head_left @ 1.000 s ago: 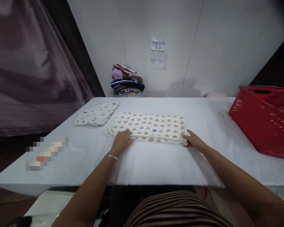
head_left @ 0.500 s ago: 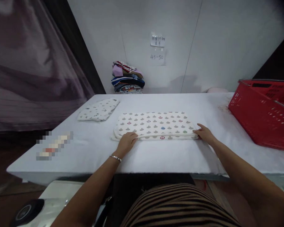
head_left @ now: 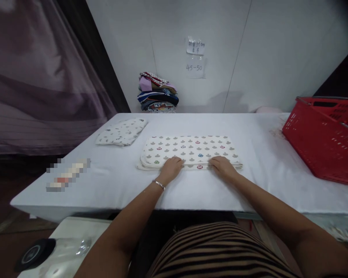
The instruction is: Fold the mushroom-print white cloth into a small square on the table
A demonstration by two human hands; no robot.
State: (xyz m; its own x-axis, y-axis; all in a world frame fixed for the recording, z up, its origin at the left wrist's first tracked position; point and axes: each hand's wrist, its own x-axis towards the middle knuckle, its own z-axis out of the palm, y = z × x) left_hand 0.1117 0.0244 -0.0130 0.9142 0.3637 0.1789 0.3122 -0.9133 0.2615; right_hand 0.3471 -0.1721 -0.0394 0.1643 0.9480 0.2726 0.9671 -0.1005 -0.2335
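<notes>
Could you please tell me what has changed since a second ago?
The right hand has let go of the patterned cloth's right corner and moved left along its near edge. The left hand has slid right, bringing the hands closer together. The smaller folded cloth, red basket and clothes stack stayed put.

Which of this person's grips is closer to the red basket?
Right. The right grip touches the near edge of the middle patterned cloth, left of the red basket; the left grip touches that edge too, farther left.
</notes>
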